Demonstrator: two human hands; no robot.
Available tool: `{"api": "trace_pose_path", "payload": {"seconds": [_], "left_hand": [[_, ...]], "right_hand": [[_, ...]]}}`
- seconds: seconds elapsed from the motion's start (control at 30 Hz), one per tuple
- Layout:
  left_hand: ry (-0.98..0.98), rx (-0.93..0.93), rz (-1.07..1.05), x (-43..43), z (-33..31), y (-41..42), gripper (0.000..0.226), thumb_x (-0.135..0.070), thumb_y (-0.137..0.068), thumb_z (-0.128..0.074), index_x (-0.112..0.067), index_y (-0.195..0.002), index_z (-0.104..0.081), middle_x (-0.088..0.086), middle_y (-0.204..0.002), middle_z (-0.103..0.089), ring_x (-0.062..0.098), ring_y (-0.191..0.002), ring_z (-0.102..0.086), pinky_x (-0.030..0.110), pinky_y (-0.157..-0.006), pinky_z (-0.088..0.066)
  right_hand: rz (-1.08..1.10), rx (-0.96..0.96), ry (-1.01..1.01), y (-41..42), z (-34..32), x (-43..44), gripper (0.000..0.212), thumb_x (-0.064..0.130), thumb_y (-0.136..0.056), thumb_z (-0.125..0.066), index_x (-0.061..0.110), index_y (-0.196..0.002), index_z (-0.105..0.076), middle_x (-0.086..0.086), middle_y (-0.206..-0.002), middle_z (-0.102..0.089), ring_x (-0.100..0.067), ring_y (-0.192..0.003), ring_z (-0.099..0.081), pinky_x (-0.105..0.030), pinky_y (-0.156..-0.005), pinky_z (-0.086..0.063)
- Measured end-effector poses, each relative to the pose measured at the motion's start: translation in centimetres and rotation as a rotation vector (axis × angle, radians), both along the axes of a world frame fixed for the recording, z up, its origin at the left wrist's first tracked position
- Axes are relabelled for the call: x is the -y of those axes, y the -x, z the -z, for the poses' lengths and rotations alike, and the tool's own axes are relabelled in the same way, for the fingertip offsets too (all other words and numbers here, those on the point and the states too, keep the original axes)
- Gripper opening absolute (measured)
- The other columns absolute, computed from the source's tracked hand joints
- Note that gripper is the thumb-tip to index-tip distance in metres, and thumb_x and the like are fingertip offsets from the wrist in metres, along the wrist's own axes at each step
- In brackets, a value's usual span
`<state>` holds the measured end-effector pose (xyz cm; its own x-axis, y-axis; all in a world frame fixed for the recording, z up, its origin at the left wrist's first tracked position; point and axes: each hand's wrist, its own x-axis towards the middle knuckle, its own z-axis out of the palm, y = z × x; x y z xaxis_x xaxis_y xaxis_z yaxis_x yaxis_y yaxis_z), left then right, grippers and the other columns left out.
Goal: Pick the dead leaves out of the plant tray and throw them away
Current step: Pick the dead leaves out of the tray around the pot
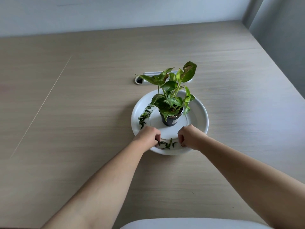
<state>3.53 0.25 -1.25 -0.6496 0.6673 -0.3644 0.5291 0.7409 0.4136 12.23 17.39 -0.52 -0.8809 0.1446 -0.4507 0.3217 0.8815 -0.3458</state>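
Dead leaves in the white tray, both hands at its near rim.

Curled leaves (167, 144) lie low-centre in the tray (200, 116); more (144, 117) on its left. Left hand (147, 138) pinches one leaf; right hand (189, 138) is curled, contents unclear. Potted plant (172, 103) stands mid-tray.

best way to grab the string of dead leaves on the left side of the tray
Pinch the dead leaves at their near end, by the left hand, coming from above. They lie flat in a thin curved line along the tray rim, so fingertips likely work better than a scoop, and lifting one end should trail the rest up.
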Motion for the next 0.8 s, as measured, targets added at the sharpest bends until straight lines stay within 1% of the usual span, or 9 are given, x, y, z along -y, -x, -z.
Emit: {"api": "trace_pose_path", "payload": {"seconds": [0.1, 0.23, 0.3, 0.37, 0.43, 0.5, 0.57, 0.67, 0.8], "left_hand": [[-0.034, 0.018, -0.041, 0.1, 0.0, -0.1, 0.016, 0.003, -0.077, -0.061, -0.009, -0.078, -0.072, 0.009, -0.089, -0.072, 0.021, -0.081, -0.066, 0.027, -0.069, -0.052], [-0.150, 0.030, -0.165, 0.8, -0.8, 0.4, 0.009, -0.003, -0.075, -0.068, -0.010, -0.076, -0.074, 0.006, -0.087, -0.074, 0.016, -0.080, -0.067, 0.023, -0.071, -0.052], [-0.225, 0.064, -0.259, 1.4, -1.5, 0.8, 0.007, -0.004, -0.073, -0.071, -0.010, -0.074, -0.074, 0.003, -0.084, -0.074, 0.008, -0.072, -0.064, 0.019, -0.067, -0.051], [-0.298, 0.108, -0.346, 2.1, -2.2, 1.1, 0.011, -0.003, -0.071, -0.070, -0.013, -0.070, -0.074, -0.002, -0.076, -0.072, 0.000, -0.064, -0.058, 0.013, -0.058, -0.044], [-0.351, 0.143, -0.415, 2.8, -2.6, 1.2, 0.020, -0.002, -0.070, -0.070, -0.020, -0.062, -0.070, -0.005, -0.070, -0.069, 0.000, -0.062, -0.057, 0.014, -0.055, -0.042], [-0.398, 0.170, -0.471, 3.4, -2.7, 1.1, 0.026, -0.003, -0.070, -0.071, -0.025, -0.058, -0.067, -0.003, -0.074, -0.071, 0.005, -0.066, -0.060, 0.017, -0.058, -0.045], [-0.438, 0.185, -0.511, 3.8, -2.6, 1.1, 0.028, -0.003, -0.070, -0.073, -0.026, -0.056, -0.065, -0.005, -0.075, -0.071, 0.005, -0.069, -0.062, 0.017, -0.061, -0.046], [-0.462, 0.187, -0.538, 4.0, -2.6, 1.2, 0.027, -0.003, -0.070, -0.075, -0.026, -0.057, -0.066, -0.011, -0.068, -0.068, 0.001, -0.066, -0.061, 0.013, -0.060, -0.044], [-0.478, 0.199, -0.554, 3.9, -2.3, 1.2, 0.027, -0.001, -0.070, -0.075, -0.024, -0.058, -0.066, -0.010, -0.069, -0.067, 0.004, -0.067, -0.061, 0.011, -0.059, -0.047]], "right_hand": [[-0.009, -0.067, 0.047, 0.0, -0.2, 0.1, 0.016, -0.003, -0.073, -0.061, 0.008, -0.076, -0.071, -0.009, -0.086, -0.072, -0.018, -0.070, -0.059, -0.029, -0.066, -0.053], [-0.035, -0.145, 0.094, 0.4, -0.8, 1.2, 0.011, 0.003, -0.075, -0.066, 0.010, -0.082, -0.071, -0.008, -0.087, -0.072, -0.015, -0.072, -0.057, -0.023, -0.063, -0.044], [-0.069, -0.158, 0.104, 0.7, -1.2, 2.0, 0.016, 0.003, -0.077, -0.065, 0.012, -0.089, -0.071, -0.008, -0.093, -0.070, -0.018, -0.077, -0.058, -0.026, -0.067, -0.047], [-0.135, -0.139, 0.098, 0.8, -1.2, 2.6, 0.026, 0.001, -0.079, -0.062, 0.014, -0.101, -0.069, -0.008, -0.104, -0.066, -0.023, -0.088, -0.060, -0.030, -0.074, -0.049], [-0.232, -0.101, 0.042, 0.8, -1.1, 2.9, 0.038, -0.001, -0.081, -0.058, 0.018, -0.113, -0.064, -0.008, -0.113, -0.060, -0.025, -0.097, -0.059, -0.030, -0.075, -0.046], [-0.339, -0.076, -0.046, 0.6, -1.0, 3.1, 0.045, -0.001, -0.081, -0.057, 0.023, -0.120, -0.059, -0.007, -0.118, -0.054, -0.026, -0.099, -0.057, -0.033, -0.075, -0.047], [-0.402, -0.070, -0.089, 0.4, -0.8, 3.1, 0.048, 0.000, -0.082, -0.056, 0.025, -0.122, -0.056, -0.007, -0.118, -0.050, -0.026, -0.097, -0.057, -0.035, -0.071, -0.047], [-0.439, -0.067, -0.110, 0.4, -0.7, 3.1, 0.049, -0.002, -0.081, -0.054, 0.026, -0.121, -0.055, -0.007, -0.117, -0.048, -0.028, -0.093, -0.057, -0.034, -0.067, -0.046], [-0.460, -0.042, -0.111, 0.8, -0.4, 3.5, 0.043, -0.007, -0.079, -0.051, 0.019, -0.111, -0.062, -0.009, -0.112, -0.054, -0.029, -0.091, -0.058, -0.033, -0.065, -0.046]]}}
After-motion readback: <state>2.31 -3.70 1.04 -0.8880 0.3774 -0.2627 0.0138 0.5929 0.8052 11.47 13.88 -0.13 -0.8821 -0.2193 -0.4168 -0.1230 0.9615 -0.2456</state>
